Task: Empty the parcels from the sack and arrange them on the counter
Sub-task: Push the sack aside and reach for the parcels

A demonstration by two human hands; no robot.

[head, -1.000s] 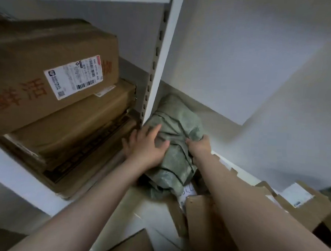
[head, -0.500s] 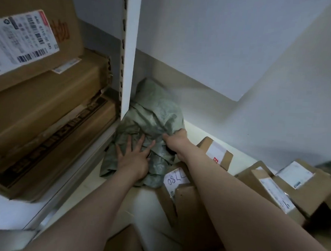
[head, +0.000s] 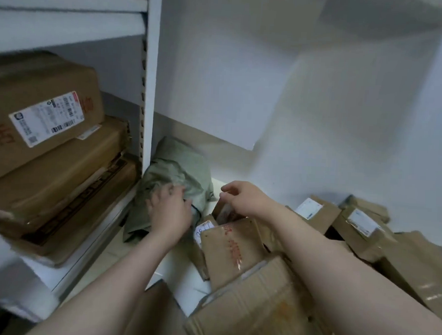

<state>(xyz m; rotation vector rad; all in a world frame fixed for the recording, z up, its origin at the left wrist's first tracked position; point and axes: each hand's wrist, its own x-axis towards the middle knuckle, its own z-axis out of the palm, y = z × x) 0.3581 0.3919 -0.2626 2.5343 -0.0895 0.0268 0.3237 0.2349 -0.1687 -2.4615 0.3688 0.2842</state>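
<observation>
The green sack (head: 181,165) lies crumpled in the corner of the white surface (head: 176,265). It sits right against the white post (head: 150,86) of the shelf (head: 69,21). It looks flat and floppy, so it is likely almost empty, but the inside cannot be seen.

The parcels (head: 360,223) lie in a messy heap on the surface, to the right of the sack. Some lean on each other and some lie crooked. Big boxes (head: 38,111) are stacked on the shelf to the left.

The left hand (head: 170,213) lies on top of the sack. Its fingers are blurry, so its grip cannot be told: it may hold the cloth or only press on it. The right hand (head: 241,198) is just above a small brown parcel (head: 224,213) that stands on its edge beside the sack. The fingers bend down toward the top of it. It is too hard to see if they pinch it or only come close.

The emptying part looks nearly done, and the tidying part is at its start. Next, the right hand needs a firm hold on the small brown parcel. It should lift it straight up, because other parcels press close around it. Then it needs a free spot to lay it flat. The left hand can feel the sack for anything left inside.
</observation>
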